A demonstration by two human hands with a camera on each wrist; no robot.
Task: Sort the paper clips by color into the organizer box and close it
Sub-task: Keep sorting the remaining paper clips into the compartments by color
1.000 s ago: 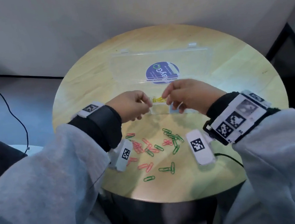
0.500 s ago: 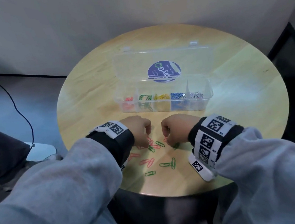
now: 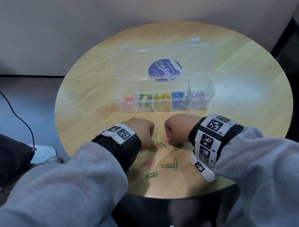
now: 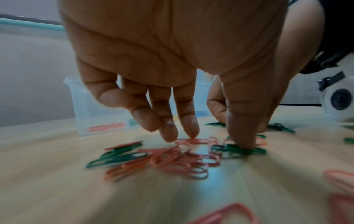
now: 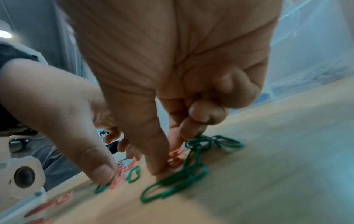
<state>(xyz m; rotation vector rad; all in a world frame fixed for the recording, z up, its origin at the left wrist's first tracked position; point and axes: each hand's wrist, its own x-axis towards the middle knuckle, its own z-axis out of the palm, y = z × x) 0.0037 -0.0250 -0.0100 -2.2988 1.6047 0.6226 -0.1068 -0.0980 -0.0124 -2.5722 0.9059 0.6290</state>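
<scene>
Both hands reach down into the loose clips: left hand (image 4: 172, 60) fingers spread, touching pink paper clips (image 4: 184, 159); right hand (image 5: 172, 60) fingers closing on green paper clips (image 5: 178, 180), grasp uncertain.

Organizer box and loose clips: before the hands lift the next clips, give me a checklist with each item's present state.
1. Organizer box lid open for drop-in: ok.
2. Pink compartment and green compartment reachable, no hand over them: ok.
3. Left hand fingertips down on the pink clips: ok; thumb presses a green clip, so one colour only: not ok.
4. Right hand on the green clips: ok; firm pinch: cannot tell.
5. Only pink and green clips left on the table: ok.
6. Loose green clips near the table edge at rest: ok.
</scene>
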